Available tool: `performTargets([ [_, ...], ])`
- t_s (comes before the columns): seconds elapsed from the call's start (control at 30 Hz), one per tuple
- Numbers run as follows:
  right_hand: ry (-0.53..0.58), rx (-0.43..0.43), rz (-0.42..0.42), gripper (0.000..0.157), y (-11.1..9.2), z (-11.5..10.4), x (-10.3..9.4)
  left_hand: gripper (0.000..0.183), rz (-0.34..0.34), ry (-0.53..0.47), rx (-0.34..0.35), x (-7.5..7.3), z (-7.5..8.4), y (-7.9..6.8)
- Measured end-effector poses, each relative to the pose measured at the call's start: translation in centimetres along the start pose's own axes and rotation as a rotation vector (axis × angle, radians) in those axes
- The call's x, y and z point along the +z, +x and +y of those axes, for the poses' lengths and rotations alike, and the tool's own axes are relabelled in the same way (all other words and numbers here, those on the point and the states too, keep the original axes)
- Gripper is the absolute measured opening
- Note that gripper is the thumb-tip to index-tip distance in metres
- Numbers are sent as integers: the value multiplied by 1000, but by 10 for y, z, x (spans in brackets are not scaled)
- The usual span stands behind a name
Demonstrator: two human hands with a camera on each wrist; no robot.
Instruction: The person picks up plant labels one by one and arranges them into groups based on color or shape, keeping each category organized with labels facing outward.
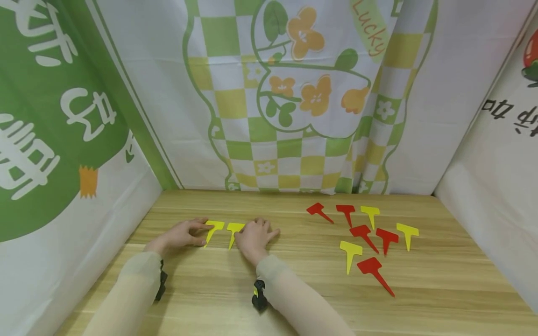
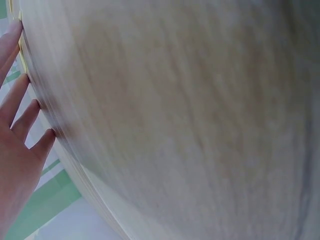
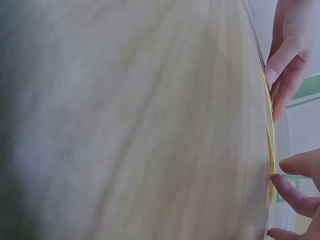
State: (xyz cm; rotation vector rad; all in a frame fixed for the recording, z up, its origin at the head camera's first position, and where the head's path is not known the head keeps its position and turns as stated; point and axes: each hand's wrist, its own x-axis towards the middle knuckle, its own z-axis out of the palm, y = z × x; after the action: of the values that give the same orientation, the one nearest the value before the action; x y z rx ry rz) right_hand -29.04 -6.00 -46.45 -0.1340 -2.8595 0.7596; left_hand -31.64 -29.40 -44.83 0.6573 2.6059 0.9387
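Two yellow T-shaped plant labels lie side by side on the wooden table. My left hand (image 1: 184, 233) touches the left label (image 1: 215, 226) at its left edge, thumb and fingers extended. Beside the right label (image 1: 234, 228), my right hand (image 1: 254, 239) has its fingertips at the right edge, with the fingers spread. In the left wrist view the fingers (image 2: 19, 97) of the left hand reach down to the tabletop. Both hands show in the right wrist view, where the labels (image 3: 271, 150) appear edge-on as thin yellow strips.
Further right on the table (image 1: 294, 289) several more labels lie scattered: red ones (image 1: 371, 267), some close together, and yellow ones (image 1: 350, 250). A patterned curtain (image 1: 290, 158) hangs along the back edge, with printed cloth walls (image 1: 126, 200) at both sides.
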Motion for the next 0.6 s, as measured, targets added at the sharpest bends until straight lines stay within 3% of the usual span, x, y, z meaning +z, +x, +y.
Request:
performTargets([
  [0.33,19,-50,-12,14,-1,9,-12,56,-2,28,8,-2,1,-1],
  [0.6,-1,-82,33,12,1,25,-25,56,7,54,14,-1,2,-2],
])
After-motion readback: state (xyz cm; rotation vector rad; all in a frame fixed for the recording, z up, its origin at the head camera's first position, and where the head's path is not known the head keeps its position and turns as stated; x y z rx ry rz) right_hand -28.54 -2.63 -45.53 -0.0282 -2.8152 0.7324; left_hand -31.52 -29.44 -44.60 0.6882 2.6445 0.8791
